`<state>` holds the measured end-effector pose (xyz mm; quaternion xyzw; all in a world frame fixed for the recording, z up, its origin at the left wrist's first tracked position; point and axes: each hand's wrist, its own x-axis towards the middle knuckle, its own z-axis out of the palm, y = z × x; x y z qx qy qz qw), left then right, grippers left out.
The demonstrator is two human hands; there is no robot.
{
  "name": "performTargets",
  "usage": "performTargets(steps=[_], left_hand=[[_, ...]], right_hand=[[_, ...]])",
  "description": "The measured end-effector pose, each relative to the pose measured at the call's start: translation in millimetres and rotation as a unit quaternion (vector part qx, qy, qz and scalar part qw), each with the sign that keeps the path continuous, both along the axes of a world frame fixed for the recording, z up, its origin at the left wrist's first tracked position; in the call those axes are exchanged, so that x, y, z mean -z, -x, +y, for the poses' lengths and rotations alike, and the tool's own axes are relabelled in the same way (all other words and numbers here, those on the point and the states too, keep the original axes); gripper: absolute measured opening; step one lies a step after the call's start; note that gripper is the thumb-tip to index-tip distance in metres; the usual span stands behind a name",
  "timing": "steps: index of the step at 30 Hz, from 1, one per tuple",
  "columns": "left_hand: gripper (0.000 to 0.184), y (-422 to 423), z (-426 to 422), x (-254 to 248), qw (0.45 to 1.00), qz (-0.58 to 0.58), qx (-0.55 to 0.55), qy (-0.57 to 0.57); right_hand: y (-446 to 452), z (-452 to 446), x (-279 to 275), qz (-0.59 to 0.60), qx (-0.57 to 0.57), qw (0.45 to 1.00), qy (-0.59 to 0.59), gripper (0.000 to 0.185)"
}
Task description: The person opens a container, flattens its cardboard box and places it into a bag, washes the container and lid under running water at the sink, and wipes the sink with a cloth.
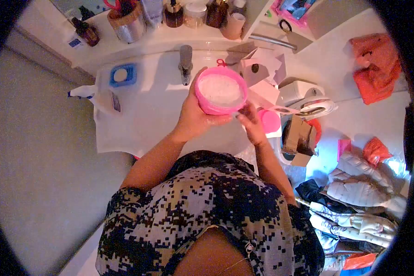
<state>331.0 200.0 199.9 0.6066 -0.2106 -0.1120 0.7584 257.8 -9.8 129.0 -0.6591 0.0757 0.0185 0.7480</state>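
A round pink tub [206,105] with pale, whitish stuff inside is held up over the sink, its open top facing me. My left hand [192,117] is wrapped round its left side and underside. My right hand [251,124] is beside the tub's lower right edge, fingers partly spread and seemingly holding nothing; whether they touch the tub I cannot tell. Just right of that hand lies a round pink lid [270,120]. An opened pale pink box [262,69] stands behind it, on the right part of the sink top.
The faucet [185,64] rises behind the white sink [138,119]. A blue soap dish [123,75] and a white spray bottle [96,97] are on the left. Bottles and jars line the shelf [188,37]. At right are a cardboard box [300,135] and piled clothes [354,193].
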Motion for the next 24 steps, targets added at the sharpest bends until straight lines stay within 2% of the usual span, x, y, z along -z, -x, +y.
performTargets(steps=[3, 4, 7, 10, 13, 16, 18, 21, 24], left_hand=[[0.105, 4, -7, -4, 1.0, 0.004, 0.023, 0.001], [0.104, 6, -11, -1, 0.999, 0.018, 0.031, 0.026], [0.103, 7, -20, 10, 0.996, 0.038, 0.042, 0.073], [0.102, 9, -19, 5, 0.998, 0.019, 0.037, 0.055], [0.101, 7, -17, 0, 0.998, -0.02, 0.033, 0.049], [0.101, 6, -21, 11, 0.997, -0.043, 0.019, 0.063], [0.102, 5, -20, 8, 0.997, -0.029, 0.036, 0.058], [0.097, 7, -13, -7, 0.998, -0.005, 0.063, 0.028], [0.086, 10, -15, 4, 0.997, -0.013, 0.057, 0.052]], right_hand=[[-15, 19, -48, -0.157, -0.073, 0.982, -0.076, 0.086], [-14, 22, -58, -0.14, -0.079, 0.986, -0.033, 0.089], [-12, 32, -74, -0.029, -0.099, 0.982, -0.159, 0.092], [-9, 42, -91, -0.039, -0.085, 0.994, -0.064, 0.089], [-7, 44, -80, -0.058, -0.055, 0.995, 0.062, 0.075], [-7, 53, -83, -0.097, 0.002, 0.994, 0.049, 0.066], [-6, 50, -74, -0.069, -0.002, 0.996, 0.048, 0.065], [-6, 47, -72, -0.073, -0.005, 0.995, 0.073, 0.063], [-5, 47, -74, -0.077, 0.0, 0.995, 0.067, 0.063]])
